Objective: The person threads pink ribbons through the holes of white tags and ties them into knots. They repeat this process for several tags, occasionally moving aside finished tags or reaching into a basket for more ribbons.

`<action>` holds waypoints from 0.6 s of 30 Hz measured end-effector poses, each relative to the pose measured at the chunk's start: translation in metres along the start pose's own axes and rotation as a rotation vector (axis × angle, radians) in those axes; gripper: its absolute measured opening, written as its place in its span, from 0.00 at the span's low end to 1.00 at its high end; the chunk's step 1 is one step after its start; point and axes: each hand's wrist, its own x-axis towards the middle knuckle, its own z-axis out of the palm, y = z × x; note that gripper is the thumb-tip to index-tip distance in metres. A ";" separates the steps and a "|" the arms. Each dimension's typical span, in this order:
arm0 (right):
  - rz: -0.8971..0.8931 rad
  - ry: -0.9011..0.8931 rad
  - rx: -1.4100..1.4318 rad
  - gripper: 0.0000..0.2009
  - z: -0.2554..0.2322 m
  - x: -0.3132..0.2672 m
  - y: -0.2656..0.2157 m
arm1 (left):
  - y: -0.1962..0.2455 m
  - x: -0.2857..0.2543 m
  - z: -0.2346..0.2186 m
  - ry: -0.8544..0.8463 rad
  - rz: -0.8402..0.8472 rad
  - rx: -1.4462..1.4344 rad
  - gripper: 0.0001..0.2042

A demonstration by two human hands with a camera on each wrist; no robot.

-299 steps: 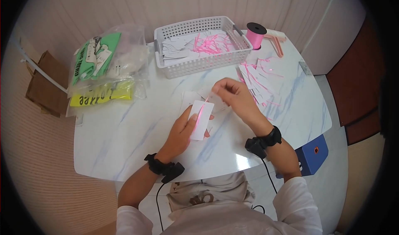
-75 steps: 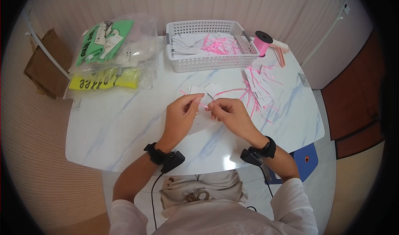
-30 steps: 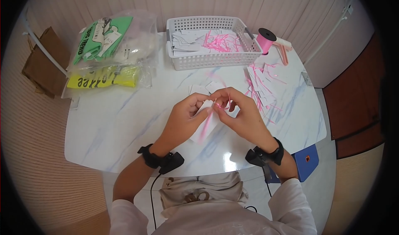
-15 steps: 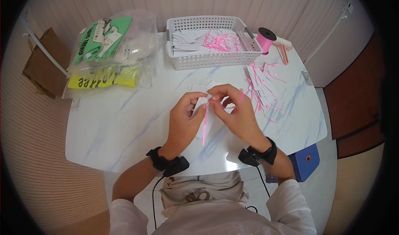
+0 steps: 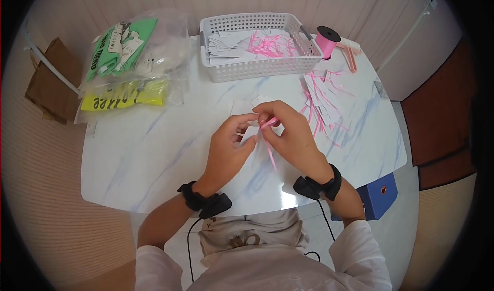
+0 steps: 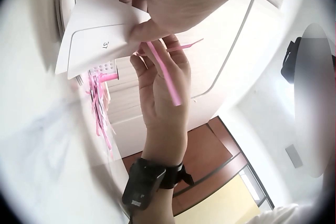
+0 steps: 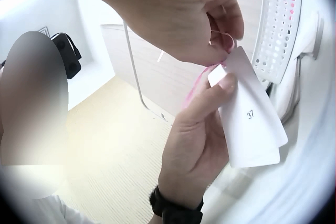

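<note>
My left hand point(image 5: 229, 146) pinches a pair of white hang tags point(image 7: 253, 124) between thumb and fingers, near their narrow end. The number 37 is printed on the front tag. My right hand point(image 5: 294, 132) meets it fingertip to fingertip and pinches a pink ribbon point(image 6: 167, 76) at that end of the tags. One ribbon tail hangs down between the hands in the head view, and a thinner end sticks out past the right fingers in the left wrist view. From the head camera the tags are mostly hidden by the hands.
A white perforated basket point(image 5: 262, 70) of tags and pink ribbons stands at the back. Right of it are a pink ribbon spool point(image 5: 326, 43) and a pile of ribboned tags point(image 5: 320, 101). Loose tags point(image 5: 240, 106) lie beyond the hands. Bagged green point(image 5: 110, 59) and yellow garments point(image 5: 123, 96) sit left.
Earlier the left hand held the tag flat with ribbon along it; later both hands came together over the ribbon. In the last second the tag tilted and the ribbon tail swung right.
</note>
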 end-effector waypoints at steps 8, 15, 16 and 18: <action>-0.179 -0.005 -0.164 0.15 0.004 -0.003 0.011 | -0.001 0.003 -0.007 -0.066 -0.050 0.042 0.14; -0.227 -0.016 -0.231 0.14 0.008 -0.004 0.013 | -0.001 0.009 -0.017 -0.029 -0.065 0.079 0.09; -0.228 -0.017 -0.231 0.14 0.008 -0.004 0.012 | -0.002 0.009 -0.017 -0.021 -0.065 0.072 0.09; -0.112 -0.020 -0.091 0.14 0.007 -0.005 0.009 | -0.008 0.010 -0.017 -0.007 -0.083 0.039 0.09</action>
